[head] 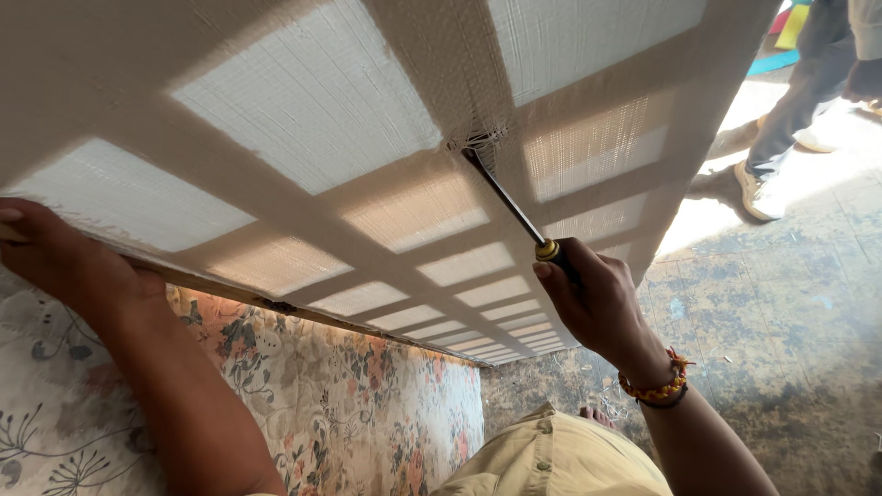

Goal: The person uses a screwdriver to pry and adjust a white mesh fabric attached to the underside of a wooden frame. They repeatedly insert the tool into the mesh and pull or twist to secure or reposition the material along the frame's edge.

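A large framed panel covered in white woven fabric [303,119] stands tilted over a floral mattress [358,404]; dark slats show through the cloth as a grid. My right hand [597,298] grips the handle of a screwdriver [510,202], whose tip is stuck into the fabric at a small torn spot near the top middle. My left hand [64,257] holds the panel's lower left edge, fingers wrapped around the frame. A beaded bracelet sits on my right wrist.
Worn, stained concrete floor [781,303] lies to the right. Another person's legs and shoes [781,138] stand at the upper right, near bright coloured items. My knee in tan trousers [560,459] shows at the bottom.
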